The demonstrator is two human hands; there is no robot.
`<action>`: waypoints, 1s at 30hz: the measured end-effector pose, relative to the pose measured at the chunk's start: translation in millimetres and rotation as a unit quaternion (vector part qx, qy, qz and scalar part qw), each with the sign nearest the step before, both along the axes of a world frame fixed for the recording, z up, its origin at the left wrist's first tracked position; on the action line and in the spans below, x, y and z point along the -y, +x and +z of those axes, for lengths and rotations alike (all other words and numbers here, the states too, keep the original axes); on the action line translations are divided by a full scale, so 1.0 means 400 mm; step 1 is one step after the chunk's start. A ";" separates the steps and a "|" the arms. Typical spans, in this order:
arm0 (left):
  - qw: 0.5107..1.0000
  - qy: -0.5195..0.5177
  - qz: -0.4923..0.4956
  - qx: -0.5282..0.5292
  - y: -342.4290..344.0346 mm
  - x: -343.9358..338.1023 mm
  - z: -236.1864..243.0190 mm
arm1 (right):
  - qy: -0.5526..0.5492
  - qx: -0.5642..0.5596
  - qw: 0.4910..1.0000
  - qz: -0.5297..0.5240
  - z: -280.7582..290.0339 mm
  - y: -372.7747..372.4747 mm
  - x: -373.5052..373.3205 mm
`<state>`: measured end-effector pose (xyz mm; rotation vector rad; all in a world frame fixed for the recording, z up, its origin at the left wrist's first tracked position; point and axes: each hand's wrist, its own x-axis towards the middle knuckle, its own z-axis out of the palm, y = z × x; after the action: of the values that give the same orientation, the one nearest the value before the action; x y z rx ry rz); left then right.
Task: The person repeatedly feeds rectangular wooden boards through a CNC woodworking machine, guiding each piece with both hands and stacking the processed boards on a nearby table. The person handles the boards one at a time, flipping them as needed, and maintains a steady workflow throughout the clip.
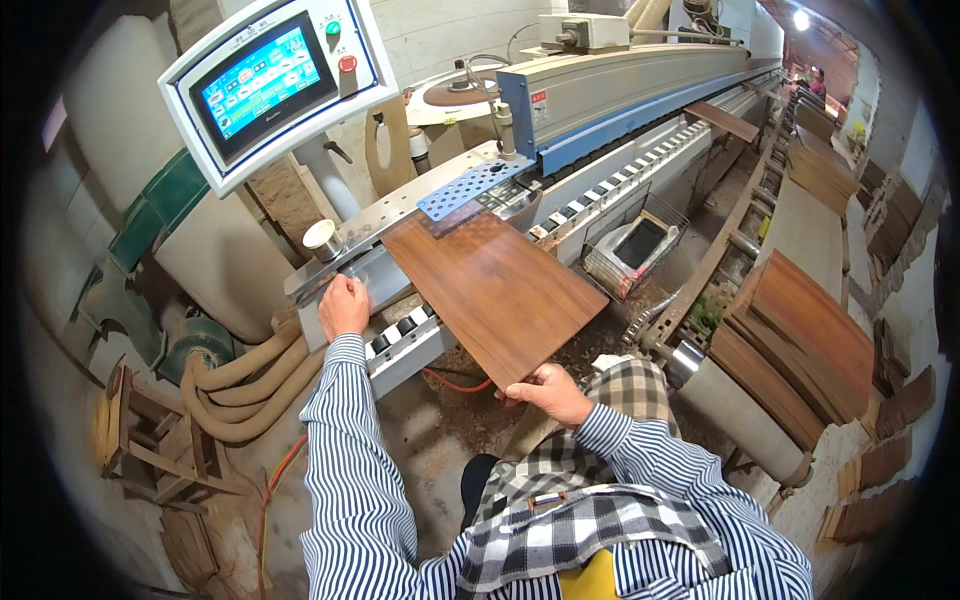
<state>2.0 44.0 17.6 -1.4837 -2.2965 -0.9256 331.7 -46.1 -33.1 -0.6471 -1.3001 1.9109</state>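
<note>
A flat brown wood-grain board point(500, 295) lies on the feed side of a long edge-banding machine point(640, 105), its far end under a blue perforated plate point(475, 187). My right hand point(552, 395) pinches the board's near corner, thumb on top. My left hand point(343, 305) is closed at the machine's metal front end, left of the board and apart from it. What its curled fingers hold, if anything, is hidden. Black-and-white track pads point(405, 325) run between that hand and the board. A small round pale-topped can point(322, 240) stands just beyond my left hand.
A control screen point(265, 88) with green and red buttons stands at upper left. A wire basket point(635, 245) hangs along the machine. On the right, a roller conveyor point(735, 400) carries stacked brown boards point(800, 340). Thick hoses point(250, 390) and a wooden stool point(150, 440) are at left.
</note>
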 end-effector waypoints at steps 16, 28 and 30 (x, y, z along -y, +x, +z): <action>1.000 -0.009 0.005 -0.002 -0.006 0.005 -0.001 | -0.051 0.024 0.984 -0.170 -0.012 0.145 -0.085; 1.000 -0.005 -0.028 0.001 -0.041 -0.029 -0.040 | -0.056 0.011 0.938 -0.342 0.010 0.323 -0.133; 0.999 -0.014 -0.023 -0.021 -0.045 -0.022 -0.035 | -0.024 0.004 0.922 -0.386 -0.006 0.415 -0.097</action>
<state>-16.0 52.6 3.8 -1.5574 -2.2638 -0.8695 497.5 -7.3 -35.3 -1.0099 -0.8124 1.2812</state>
